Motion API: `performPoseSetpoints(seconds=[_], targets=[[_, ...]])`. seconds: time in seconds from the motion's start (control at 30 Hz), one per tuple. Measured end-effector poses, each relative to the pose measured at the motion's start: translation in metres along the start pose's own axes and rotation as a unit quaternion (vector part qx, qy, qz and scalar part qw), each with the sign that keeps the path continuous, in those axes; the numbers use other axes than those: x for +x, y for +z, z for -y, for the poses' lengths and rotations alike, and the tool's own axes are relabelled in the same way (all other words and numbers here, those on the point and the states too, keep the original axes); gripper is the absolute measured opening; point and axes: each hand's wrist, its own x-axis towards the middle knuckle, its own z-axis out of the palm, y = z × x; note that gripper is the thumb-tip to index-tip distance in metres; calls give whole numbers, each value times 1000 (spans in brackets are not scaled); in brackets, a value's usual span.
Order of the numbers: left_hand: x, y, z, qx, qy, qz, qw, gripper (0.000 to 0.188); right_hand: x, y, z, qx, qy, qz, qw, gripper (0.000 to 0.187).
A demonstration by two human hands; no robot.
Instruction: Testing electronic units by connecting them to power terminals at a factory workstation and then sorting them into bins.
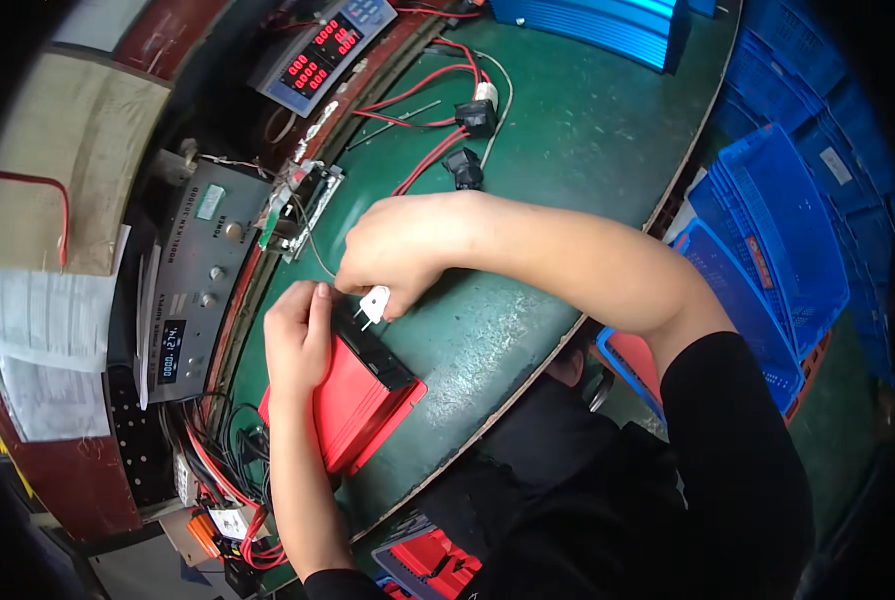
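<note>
On the green bench lies a red metal-cased box (352,400) with a black end panel (379,350); it looks like a power inverter. My left hand (297,340) is closed around its left side near that panel, thumb up along the edge, the other fingertips partly hidden. Between the fingers of my right hand (397,240) is a white two-pin plug (373,303). Its prongs point down toward the black panel, seemingly just apart from it. A thin grey cable (312,245) runs toward my right hand, whose far fingers are hidden.
Grey power supplies (202,280) and a red-digit meter (322,55) line the left side. Red wires with black connectors (475,118) lie beyond my hands, near a small metal fixture (302,210). A blue finned case (597,25) sits far back. Blue crates (767,240) stand right of the bench edge.
</note>
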Motion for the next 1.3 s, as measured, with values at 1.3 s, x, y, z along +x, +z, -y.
performPoseSetpoints(seconds=[1.3], targets=[[14, 0, 12, 2, -144, -6, 990, 35, 21, 20, 14, 97, -95, -35, 990, 37]])
